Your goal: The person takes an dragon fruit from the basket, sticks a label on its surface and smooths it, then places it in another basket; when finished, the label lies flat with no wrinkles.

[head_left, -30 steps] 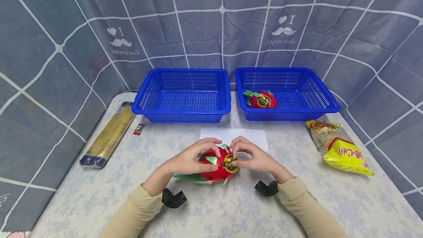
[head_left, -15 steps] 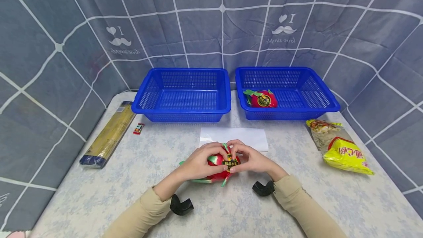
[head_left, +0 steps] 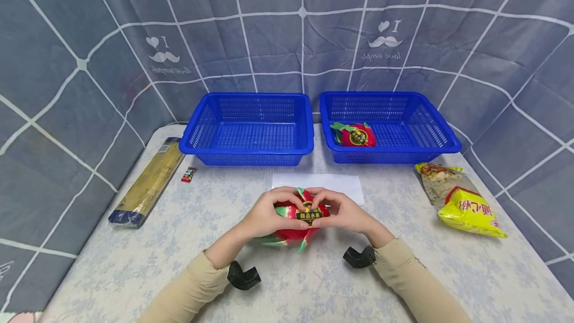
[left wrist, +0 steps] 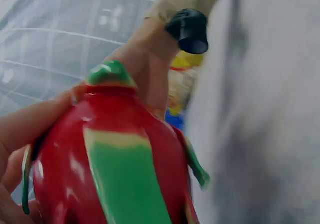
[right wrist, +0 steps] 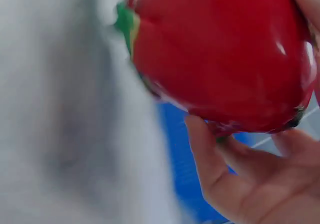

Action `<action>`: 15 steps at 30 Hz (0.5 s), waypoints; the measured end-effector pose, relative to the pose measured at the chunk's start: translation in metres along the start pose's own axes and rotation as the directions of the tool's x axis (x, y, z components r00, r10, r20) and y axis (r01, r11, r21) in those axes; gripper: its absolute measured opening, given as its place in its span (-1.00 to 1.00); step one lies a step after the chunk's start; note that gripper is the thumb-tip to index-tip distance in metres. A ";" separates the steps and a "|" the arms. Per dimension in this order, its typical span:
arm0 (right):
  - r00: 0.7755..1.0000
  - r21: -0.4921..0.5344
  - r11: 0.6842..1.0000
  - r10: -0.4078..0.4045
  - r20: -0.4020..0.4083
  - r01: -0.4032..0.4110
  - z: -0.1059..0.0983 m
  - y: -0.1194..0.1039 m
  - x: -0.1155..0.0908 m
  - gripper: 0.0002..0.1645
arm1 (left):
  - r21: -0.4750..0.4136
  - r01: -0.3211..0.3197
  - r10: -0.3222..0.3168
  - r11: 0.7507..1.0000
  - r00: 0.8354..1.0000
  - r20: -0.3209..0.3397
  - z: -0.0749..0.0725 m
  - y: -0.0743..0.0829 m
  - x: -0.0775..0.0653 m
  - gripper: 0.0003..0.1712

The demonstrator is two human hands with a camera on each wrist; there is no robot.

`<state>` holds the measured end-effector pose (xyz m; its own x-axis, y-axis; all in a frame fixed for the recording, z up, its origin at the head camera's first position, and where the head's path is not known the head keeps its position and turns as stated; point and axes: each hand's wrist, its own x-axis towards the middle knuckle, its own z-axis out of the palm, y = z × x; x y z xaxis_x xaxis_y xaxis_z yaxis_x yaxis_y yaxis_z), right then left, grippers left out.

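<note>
A red dragon fruit (head_left: 291, 235) with green-tipped scales is between my two hands, near the middle of the table. A black and gold round label (head_left: 308, 217) with printed characters faces up on it. My left hand (head_left: 264, 216) grips its left side, thumb across the near side and fingers over the far side. On the right, my right hand (head_left: 347, 215) holds the other end, its thumb and fingertips at the label's edge. Up close in the left wrist view, the fruit (left wrist: 120, 179) shows a broad green scale. The right wrist view shows its smooth red side (right wrist: 215, 58).
Two blue baskets stand at the back, a left one (head_left: 246, 159) and a right one (head_left: 394, 156); the right holds another labelled dragon fruit (head_left: 370, 138). White paper (head_left: 352, 186) lies behind my hands. Left are long yellow packaged sticks (head_left: 150, 183) and a small packet (head_left: 188, 174); right, a yellow bag (head_left: 471, 213).
My hands have closed in on the dragon fruit and its label. The fruit has turned a little, and the label now sits more squarely between both thumbs. The surrounding objects have stayed put.
</note>
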<state>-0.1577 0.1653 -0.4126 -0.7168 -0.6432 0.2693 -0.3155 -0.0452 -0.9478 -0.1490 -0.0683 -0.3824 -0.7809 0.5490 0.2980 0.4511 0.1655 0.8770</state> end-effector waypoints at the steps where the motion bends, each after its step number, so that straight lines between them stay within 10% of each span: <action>1: 1.000 -0.014 1.000 -0.011 -0.023 0.010 0.000 -0.007 -0.001 -0.72 | -0.059 0.022 -0.023 0.998 0.999 -0.023 -0.003 0.003 0.000 -0.72; 8: 0.987 0.008 0.988 -0.156 -0.029 0.156 0.016 -0.043 -0.002 -0.72 | -0.276 -0.081 0.060 0.958 0.994 -0.086 -0.006 0.014 -0.001 -0.70; 15: 0.980 -0.024 0.998 -0.069 -0.189 0.066 0.025 -0.048 0.000 -0.91 | -0.370 -0.068 0.029 0.927 0.994 -0.110 0.005 0.008 0.000 -0.67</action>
<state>-0.1269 0.1486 -0.3717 -0.7978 -0.4825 0.3616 -0.3766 -0.0695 -0.9237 -0.1437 -0.0631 -0.3774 -0.8104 0.4601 0.3627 0.3110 -0.1868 0.9319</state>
